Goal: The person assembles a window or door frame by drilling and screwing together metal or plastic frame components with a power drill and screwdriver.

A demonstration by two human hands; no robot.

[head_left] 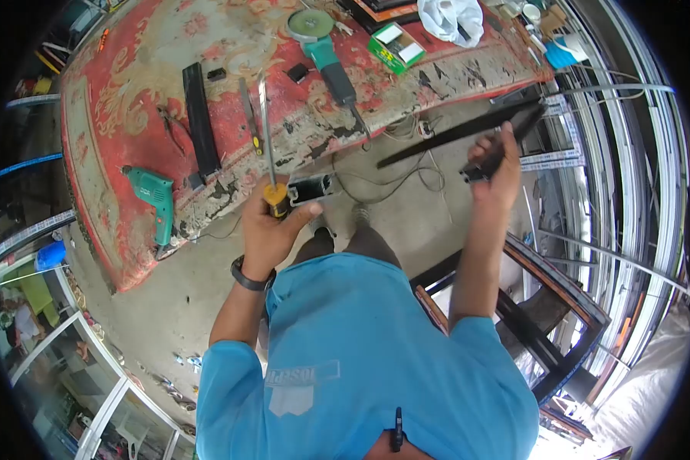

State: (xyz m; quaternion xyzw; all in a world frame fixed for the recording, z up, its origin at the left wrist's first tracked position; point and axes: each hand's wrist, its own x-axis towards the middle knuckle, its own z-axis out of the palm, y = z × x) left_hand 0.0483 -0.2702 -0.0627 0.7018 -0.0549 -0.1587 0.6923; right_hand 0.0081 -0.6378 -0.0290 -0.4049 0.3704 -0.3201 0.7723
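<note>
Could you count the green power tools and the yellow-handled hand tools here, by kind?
Green power tools: 2 (drill, angle grinder)
Yellow-handled hand tools: 2 (screwdriver in the left hand, slim tool on the table)
Total: 4

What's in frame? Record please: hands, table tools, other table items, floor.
Left hand: holds yellow-handled screwdriver, tip away from body; hollow black profile beside it, grip unclear
Right hand: holds dark strips, blurred; count unclear
Table tools: green drill, angle grinder
Other table items: black bar, green box, white bag
Floor: grey, partly littered
</note>
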